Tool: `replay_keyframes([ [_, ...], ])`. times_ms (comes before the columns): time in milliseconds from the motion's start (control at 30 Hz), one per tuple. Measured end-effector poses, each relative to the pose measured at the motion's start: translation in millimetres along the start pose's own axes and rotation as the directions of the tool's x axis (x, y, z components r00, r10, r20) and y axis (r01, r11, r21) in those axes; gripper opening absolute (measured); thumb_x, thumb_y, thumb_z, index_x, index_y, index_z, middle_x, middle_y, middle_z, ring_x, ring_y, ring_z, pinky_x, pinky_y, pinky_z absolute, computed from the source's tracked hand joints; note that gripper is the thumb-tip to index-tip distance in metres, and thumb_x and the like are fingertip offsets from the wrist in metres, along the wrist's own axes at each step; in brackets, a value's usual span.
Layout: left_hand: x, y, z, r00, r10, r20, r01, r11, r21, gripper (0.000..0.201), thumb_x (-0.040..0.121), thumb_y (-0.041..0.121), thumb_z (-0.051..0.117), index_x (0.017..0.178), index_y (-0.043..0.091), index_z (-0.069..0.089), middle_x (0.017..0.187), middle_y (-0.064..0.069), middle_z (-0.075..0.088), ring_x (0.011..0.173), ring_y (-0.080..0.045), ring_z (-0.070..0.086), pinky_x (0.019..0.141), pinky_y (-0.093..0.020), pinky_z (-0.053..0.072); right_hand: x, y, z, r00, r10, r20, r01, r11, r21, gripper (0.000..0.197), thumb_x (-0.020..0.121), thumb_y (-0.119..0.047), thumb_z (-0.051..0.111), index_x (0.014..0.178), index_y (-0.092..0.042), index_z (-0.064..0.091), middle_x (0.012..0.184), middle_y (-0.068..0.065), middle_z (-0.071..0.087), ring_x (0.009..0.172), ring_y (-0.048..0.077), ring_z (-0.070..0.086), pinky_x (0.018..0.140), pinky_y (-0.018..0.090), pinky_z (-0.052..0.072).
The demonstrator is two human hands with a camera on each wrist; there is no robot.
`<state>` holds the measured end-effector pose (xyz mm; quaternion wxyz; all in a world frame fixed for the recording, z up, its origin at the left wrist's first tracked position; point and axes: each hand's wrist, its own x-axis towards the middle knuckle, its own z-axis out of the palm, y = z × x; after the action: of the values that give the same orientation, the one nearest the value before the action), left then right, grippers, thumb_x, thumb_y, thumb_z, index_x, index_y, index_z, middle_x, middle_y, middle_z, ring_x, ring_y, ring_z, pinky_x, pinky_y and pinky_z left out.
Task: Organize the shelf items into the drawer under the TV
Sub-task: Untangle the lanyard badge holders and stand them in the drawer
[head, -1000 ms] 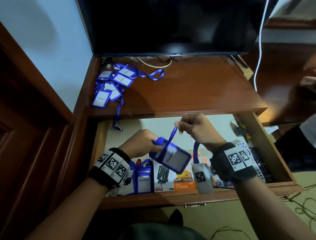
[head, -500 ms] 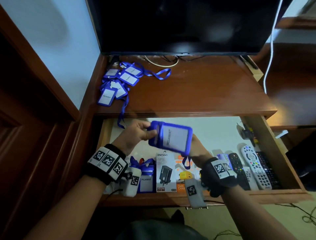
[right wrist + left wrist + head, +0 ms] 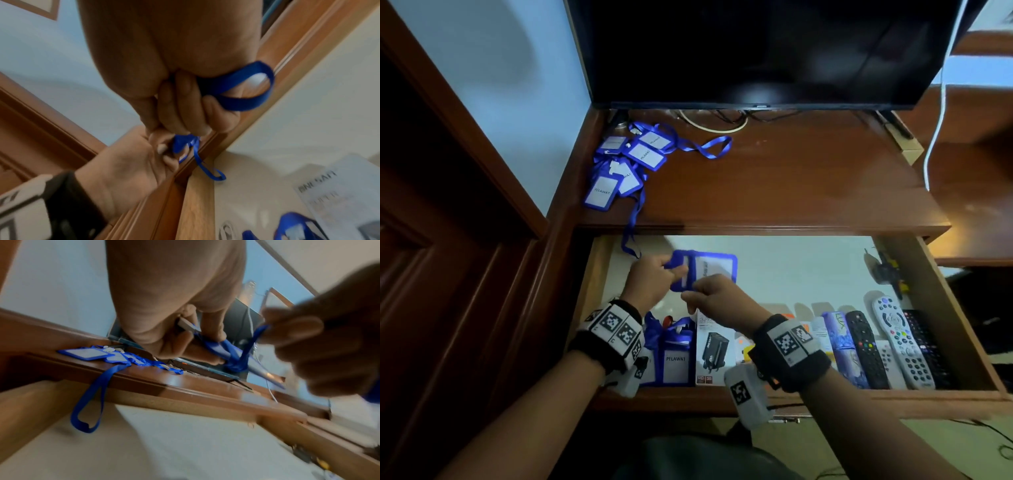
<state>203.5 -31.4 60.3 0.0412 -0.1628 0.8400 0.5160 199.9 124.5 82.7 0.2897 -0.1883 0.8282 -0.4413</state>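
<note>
We hold the badge holder (image 3: 703,270) over the open drawer (image 3: 808,270): left hand (image 3: 650,281) grips its edge, right hand (image 3: 717,298) pinches the lanyard (image 3: 246,91). We should keep each wrap taut, then lay it beside the stored badge (image 3: 674,359).

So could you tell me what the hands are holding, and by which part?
Left hand grips the blue badge holder at its strap end; right hand pinches its lanyard, looped through the fingers.
</note>
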Motion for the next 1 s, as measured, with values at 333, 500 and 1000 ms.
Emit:
replay_keyframes([
  [333, -24.2, -12.7, 12.0, 0.916, -0.015, 0.402, -0.089, 0.967, 0.238, 0.02, 0.082, 0.014, 0.066, 0.062, 0.019, 0.065, 0.067, -0.002, 0.064, 0.066, -0.018, 0.061, 0.061, -0.031, 0.048, -4.7, 21.1, -23.6, 1.0, -0.006, 0.023, 0.007, 0.999, -0.043, 0.038, 0.093, -0.019, 0.06, 0.056, -0.014, 0.055, 0.051, -0.005, 0.048, 0.045, 0.004, 0.041, 0.049, 0.018, 0.035],
  [500, -30.6, -6.6, 3.6, 0.841, -0.039, 0.54, -0.059, 0.985, 0.163, 0.013, 0.085, 0.02, 0.068, 0.072, 0.018, 0.068, 0.079, -0.005, 0.071, 0.077, -0.022, 0.069, 0.073, -0.036, 0.054, -14.2, 35.0, -33.4, 0.999, 0.039, -0.013, -0.038, 0.998, 0.054, 0.037, 0.092, -0.021, 0.062, 0.056, -0.012, 0.057, 0.045, -0.01, 0.043, 0.041, 0.002, 0.036, 0.047, 0.016, 0.032],
  [1000, -27.8, 16.9, 21.0, 0.946, 0.186, 0.264, 0.041, 0.74, -0.672, 0.073, 0.061, 0.054, 0.083, 0.113, 0.006, 0.064, 0.107, -0.013, 0.071, 0.102, -0.025, 0.067, 0.084, -0.03, 0.055, -13.5, 37.9, -36.8, 0.985, 0.031, -0.169, 0.094, 0.728, 0.679, 0.035, 0.087, 0.005, 0.053, 0.063, -0.017, 0.065, 0.061, 0.006, 0.056, 0.054, 0.016, 0.048, 0.049, 0.025, 0.038],
])
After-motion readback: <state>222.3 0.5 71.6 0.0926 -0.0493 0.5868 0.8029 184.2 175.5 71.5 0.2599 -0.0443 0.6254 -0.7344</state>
